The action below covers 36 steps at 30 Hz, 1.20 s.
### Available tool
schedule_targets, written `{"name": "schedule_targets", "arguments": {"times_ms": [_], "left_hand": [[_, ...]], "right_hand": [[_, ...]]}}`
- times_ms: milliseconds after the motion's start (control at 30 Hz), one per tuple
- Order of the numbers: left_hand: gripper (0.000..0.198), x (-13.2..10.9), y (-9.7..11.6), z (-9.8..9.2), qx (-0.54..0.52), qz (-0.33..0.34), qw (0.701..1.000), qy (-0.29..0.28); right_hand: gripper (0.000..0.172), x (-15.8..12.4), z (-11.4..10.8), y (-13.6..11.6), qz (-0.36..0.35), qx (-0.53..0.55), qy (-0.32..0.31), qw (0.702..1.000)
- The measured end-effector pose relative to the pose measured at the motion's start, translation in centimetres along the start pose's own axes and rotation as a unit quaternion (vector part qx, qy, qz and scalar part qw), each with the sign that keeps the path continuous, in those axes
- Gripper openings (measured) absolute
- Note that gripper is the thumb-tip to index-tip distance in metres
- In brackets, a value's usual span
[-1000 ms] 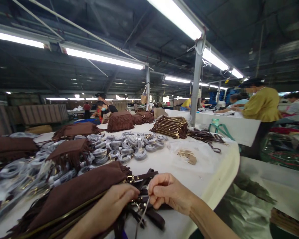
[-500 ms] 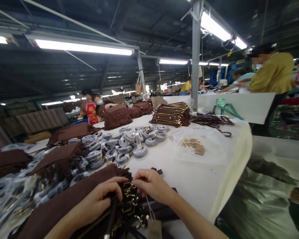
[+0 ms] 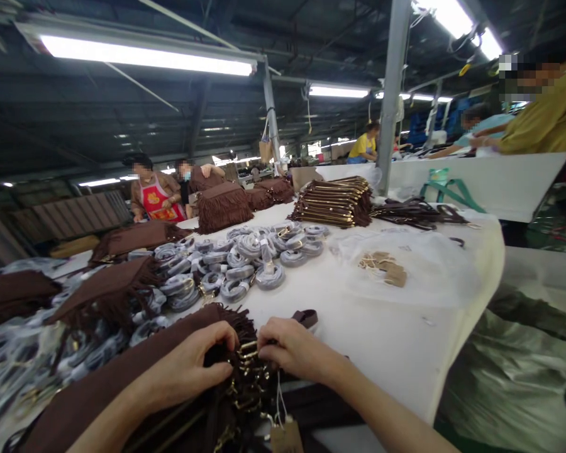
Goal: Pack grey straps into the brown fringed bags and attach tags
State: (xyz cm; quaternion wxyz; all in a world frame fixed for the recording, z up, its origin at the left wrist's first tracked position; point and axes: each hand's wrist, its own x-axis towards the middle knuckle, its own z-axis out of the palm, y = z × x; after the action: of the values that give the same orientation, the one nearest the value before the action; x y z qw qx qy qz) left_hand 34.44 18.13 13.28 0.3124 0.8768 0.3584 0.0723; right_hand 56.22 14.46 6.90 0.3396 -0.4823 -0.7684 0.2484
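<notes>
My left hand point(image 3: 195, 365) is curled over the edge of a stack of dark brown fringed bags point(image 3: 141, 365), its fingertips at the row of gold metal clasps. What lies between its thumb and fingers is hidden. Close beside it, my right hand point(image 3: 295, 352) has its fingers pinched together at a gold snap clasp point(image 3: 249, 349). More gold clasps point(image 3: 245, 399) hang in a cluster below both hands. Under my right hand dangles a brown card tag point(image 3: 287, 437) on white string. A dark brown strap loop point(image 3: 306, 318) sticks out behind my right hand.
Coiled straps in clear wrap point(image 3: 238, 267) cover the table's point(image 3: 330, 333) middle and left. Further back stand fringed bags point(image 3: 224, 207), a stack of gold-edged brown pieces point(image 3: 332, 201) and loose dark straps point(image 3: 415, 212). Card tags point(image 3: 387, 269) lie on plastic at right. Co-workers stand beyond.
The camera view has turned slightly and tilted down. My hands have moved slightly apart at the clasps, and the gold clasp shows between them. The card tag hangs lower in view.
</notes>
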Motion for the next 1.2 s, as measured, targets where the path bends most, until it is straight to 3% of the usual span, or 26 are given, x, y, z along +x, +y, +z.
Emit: {"name": "schedule_targets", "arguments": {"times_ms": [167, 300, 400, 500, 767, 867, 967, 1067, 1200], "left_hand": [[0.038, -0.1, 0.9, -0.6, -0.016, -0.016, 1.000, -0.015], [0.030, 1.1, 1.1, -1.1, -0.031, -0.024, 0.999, -0.028], [0.022, 2.7, 0.5, -1.1, -0.048, -0.041, 0.996, -0.070], [0.015, 3.8, -0.3, -0.5, -0.138, -0.062, 0.983, -0.101], [0.039, 3.4, -1.9, 0.6, -0.355, -0.140, 0.923, 0.039], [0.042, 3.5, -2.2, 0.6, -0.395, -0.152, 0.905, 0.051], [0.044, 3.4, -2.4, 0.4, -0.407, -0.142, 0.900, 0.053], [0.049, 3.3, -2.5, 0.3, -0.414, -0.136, 0.898, 0.055], [0.053, 3.2, -2.5, 0.3, -0.420, -0.143, 0.894, 0.062]], "right_hand": [[0.013, 0.0, -2.3, -1.4, -0.050, -0.011, 0.027, 0.998], [0.015, 0.2, -2.1, -2.3, -0.054, -0.060, 0.043, 0.996], [0.016, 0.7, -1.2, -1.9, -0.050, -0.074, 0.065, 0.994], [0.016, 1.3, -0.2, -1.1, -0.056, -0.068, 0.098, 0.991], [0.017, 1.4, 2.1, -2.1, -0.089, 0.075, 0.229, 0.967], [0.017, 1.1, 2.8, -2.5, -0.068, 0.125, 0.224, 0.964], [0.012, 1.2, 3.7, -2.4, 0.010, 0.200, 0.192, 0.961], [0.009, 1.6, 4.4, -2.2, 0.083, 0.288, 0.169, 0.939], [0.008, 2.2, 4.6, -2.4, 0.088, 0.303, 0.187, 0.930]]}}
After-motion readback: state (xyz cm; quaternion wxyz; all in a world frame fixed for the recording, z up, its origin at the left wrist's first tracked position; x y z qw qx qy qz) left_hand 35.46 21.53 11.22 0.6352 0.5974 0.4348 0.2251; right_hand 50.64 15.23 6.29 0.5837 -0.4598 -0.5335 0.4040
